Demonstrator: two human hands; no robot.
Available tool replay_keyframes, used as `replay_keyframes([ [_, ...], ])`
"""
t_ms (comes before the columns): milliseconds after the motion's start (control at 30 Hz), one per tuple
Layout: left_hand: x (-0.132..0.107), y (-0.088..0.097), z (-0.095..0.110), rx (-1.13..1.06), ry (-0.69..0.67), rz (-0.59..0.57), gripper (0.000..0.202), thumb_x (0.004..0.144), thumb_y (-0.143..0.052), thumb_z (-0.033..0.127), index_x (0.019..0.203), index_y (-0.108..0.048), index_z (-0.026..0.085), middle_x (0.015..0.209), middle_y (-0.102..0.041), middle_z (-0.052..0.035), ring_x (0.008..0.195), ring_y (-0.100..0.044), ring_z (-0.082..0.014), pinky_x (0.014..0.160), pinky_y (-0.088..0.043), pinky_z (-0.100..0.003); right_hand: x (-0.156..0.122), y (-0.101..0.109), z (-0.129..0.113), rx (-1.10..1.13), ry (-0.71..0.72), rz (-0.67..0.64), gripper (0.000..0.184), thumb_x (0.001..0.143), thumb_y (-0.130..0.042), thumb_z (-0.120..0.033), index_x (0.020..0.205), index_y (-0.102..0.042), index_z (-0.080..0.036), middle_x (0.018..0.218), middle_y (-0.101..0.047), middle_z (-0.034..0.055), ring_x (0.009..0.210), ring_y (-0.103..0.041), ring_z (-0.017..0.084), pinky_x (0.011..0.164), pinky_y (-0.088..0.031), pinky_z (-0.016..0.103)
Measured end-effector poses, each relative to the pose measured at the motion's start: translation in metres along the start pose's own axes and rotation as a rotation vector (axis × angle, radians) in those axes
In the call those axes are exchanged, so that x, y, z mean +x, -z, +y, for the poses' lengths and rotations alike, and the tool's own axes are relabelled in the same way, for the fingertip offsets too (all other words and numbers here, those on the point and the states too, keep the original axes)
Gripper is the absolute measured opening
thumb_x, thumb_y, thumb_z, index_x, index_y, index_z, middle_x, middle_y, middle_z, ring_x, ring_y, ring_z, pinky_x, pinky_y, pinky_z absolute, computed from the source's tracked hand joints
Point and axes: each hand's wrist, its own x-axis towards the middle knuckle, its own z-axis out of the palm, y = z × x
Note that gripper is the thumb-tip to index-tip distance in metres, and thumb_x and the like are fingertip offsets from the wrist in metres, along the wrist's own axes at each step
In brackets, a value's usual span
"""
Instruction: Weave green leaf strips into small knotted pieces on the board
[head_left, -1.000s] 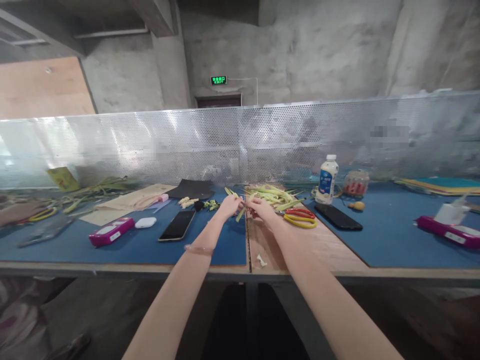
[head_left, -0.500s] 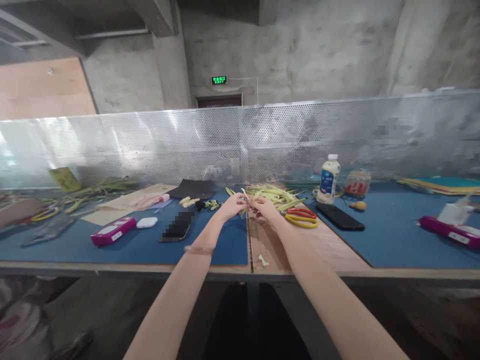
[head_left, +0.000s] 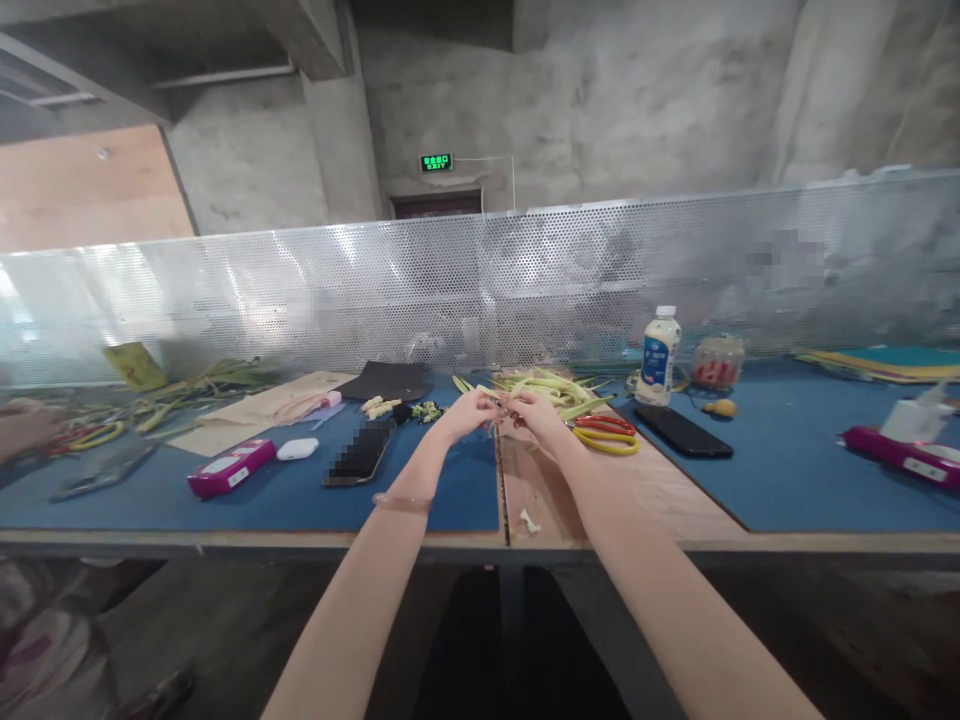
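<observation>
Both arms reach far forward over the workbench. My left hand and my right hand meet fingertip to fingertip above the seam of the bench, each pinched on a narrow yellow-green leaf strip. A loose pile of the same leaf strips lies just behind the hands. Red and yellow scissors rest right of my right hand. A clear bangle circles my left wrist.
Left of the hands lie a phone, white earbud case, magenta box, brown paper and dark cloth. A bottle, another phone and a second magenta box lie right. A perforated metal screen backs the bench. Another person's hand shows far left.
The hands have stayed together on the strip, shifting slightly right and pulling it upward; the strip's hanging lower end is no longer seen. The camera has tilted a little.
</observation>
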Motion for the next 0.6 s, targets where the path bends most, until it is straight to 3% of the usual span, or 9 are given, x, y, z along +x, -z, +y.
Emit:
replay_keyframes([
  [367,0.002,0.001,-0.012,0.059,0.103,0.098,0.028,0.083,-0.049,0.029,0.106,-0.052,0.014,0.103,-0.056,-0.0069,0.085,-0.057,-0.0165,0.072,-0.049,-0.036,-0.003,0.003,-0.002,0.102,-0.046,-0.05,0.023,0.086,-0.049,-0.027,0.105,-0.054,-0.015,0.103,-0.058,0.0055,0.082,-0.059,0.016,0.069,-0.05,0.034],
  [600,0.004,0.005,-0.019,0.148,0.097,0.139,0.028,0.082,-0.05,0.029,0.105,-0.053,0.014,0.107,-0.055,-0.0066,0.09,-0.056,-0.0191,0.076,-0.048,-0.038,-0.002,0.005,-0.005,0.177,-0.048,-0.067,0.024,0.086,-0.049,-0.027,0.106,-0.053,-0.016,0.103,-0.057,0.0057,0.083,-0.059,0.016,0.07,-0.05,0.034],
])
